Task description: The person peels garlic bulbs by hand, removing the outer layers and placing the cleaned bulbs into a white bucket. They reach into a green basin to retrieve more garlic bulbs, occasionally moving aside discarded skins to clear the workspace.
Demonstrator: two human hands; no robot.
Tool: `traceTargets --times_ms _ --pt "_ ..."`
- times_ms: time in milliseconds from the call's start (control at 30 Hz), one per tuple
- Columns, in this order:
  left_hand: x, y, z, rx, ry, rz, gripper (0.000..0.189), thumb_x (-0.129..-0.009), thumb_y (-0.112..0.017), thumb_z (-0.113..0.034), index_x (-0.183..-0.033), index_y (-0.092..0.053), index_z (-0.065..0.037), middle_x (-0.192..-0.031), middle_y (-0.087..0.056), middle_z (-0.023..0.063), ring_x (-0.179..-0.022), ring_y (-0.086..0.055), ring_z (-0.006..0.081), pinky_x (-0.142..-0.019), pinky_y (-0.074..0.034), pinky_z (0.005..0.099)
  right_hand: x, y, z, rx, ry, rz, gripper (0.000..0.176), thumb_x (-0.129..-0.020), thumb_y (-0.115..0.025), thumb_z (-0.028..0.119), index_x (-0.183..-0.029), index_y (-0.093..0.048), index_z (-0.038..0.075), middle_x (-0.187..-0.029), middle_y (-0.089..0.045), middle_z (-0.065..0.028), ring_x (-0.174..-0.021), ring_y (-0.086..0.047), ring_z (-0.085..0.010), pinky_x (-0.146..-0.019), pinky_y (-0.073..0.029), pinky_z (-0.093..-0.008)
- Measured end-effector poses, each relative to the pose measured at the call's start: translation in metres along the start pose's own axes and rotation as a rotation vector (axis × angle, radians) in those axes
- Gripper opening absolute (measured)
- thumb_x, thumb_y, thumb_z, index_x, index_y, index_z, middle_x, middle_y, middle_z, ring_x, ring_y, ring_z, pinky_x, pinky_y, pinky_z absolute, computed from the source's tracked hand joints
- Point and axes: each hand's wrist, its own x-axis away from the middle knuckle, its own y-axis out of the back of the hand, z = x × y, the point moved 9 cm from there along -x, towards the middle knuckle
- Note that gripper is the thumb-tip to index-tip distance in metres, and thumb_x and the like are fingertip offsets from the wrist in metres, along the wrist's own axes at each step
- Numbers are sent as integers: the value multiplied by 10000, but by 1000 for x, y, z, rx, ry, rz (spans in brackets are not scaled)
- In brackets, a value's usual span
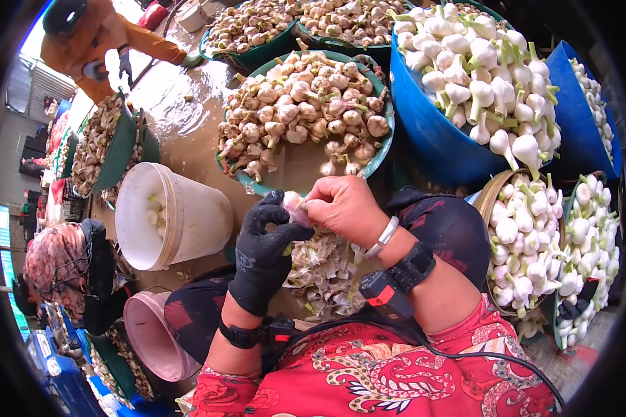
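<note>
My left hand, in a black glove, is closed around a garlic bulb in front of my lap. Bare, with a bangle at the wrist, my right hand pinches at the right side of that same bulb; its fingertips partly hide it. Below both hands lies a heap of papery garlic skins between my knees. Just beyond my hands stands a wide green tub holding unpeeled garlic bulbs, brownish and with short stems.
At left is a white bucket with a few pale pieces inside; a pink bucket is nearer me. A blue tub heaped with clean white garlic stands at right. Two people are on the left.
</note>
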Motion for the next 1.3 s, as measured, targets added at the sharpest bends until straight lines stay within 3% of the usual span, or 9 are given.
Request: traceTargets --times_ms 267,400,467,600,667,733,1000,1233,1300 --pt "5 8 7 57 57 -88 289 -602 -675 99 -763 -687 -141 -901 -559 61 -1000 -580 273 -904 -459 373 3 0 9 219 175 -183 105 -736 -604 81 -673 -594 -2 -598 -608 -122 -550 -620 -161 -528 -492 -324" --pt "20 19 43 677 265 -239 185 -724 -637 127 -823 -619 -28 -971 -589 81 -943 -581 228 -884 -457 342 5 -16 -32 -161 -328 52 122 -854 -538 104 -773 -572 19 -650 -613 -61 -532 -609 -117 -461 -490 -231" --pt "33 28 54 571 444 -311 182 -788 -634 84 -914 -590 -39 -982 -592 73 -944 -578 205 -868 -462 333 8 -22 -35 -88 -379 71 124 -852 -536 104 -778 -576 13 -655 -616 -63 -531 -610 -120 -454 -485 -226" --pt "37 123 67 -505 -33 -127 189 -798 -592 33 -942 -686 -47 -1001 -629 118 -1013 -569 293 -878 -441 392 7 -18 -43 -2 -399 98 130 -845 -542 102 -760 -579 11 -675 -626 -85 -516 -607 -117 -439 -481 -227" --pt "44 206 111 101 265 -529 260 -844 -560 14 -1096 -625 8 -1073 -647 100 -1011 -588 216 -899 -451 329 16 -38 -42 232 -370 428 97 -808 -556 78 -796 -613 1 -714 -650 -115 -567 -628 -145 -497 -508 -280" --pt "35 238 126 -317 410 -401 317 -849 -520 36 -1158 -586 11 -1175 -605 108 -1052 -572 186 -940 -425 296 23 -55 -32 470 92 454 170 -734 -565 89 -855 -677 47 -713 -658 -135 -700 -649 -257 -670 -511 -367" --pt "-11 -74 178 333 554 217 312 -830 -640 -86 -1139 -624 -45 -998 -658 125 -902 -622 202 -826 -475 322 -1 -25 -2 445 207 259 108 -708 -589 115 -751 -666 52 -722 -647 -119 -664 -623 -282 -627 -503 -353" --pt "-46 -258 249 25 409 210 429 -763 -617 -208 -1157 -603 -40 -1081 -625 219 -991 -591 398 -878 -461 442 -13 -3 3 207 -21 156 125 -768 -627 140 -809 -634 23 -734 -616 -139 -683 -624 -261 -628 -491 -341" --pt "-31 -293 257 -48 527 629 433 -755 -661 -201 -1159 -599 -56 -1095 -622 230 -924 -614 424 -805 -489 443 -15 3 4 205 -3 115 135 -772 -628 145 -831 -635 23 -749 -618 -139 -695 -627 -260 -640 -495 -341"
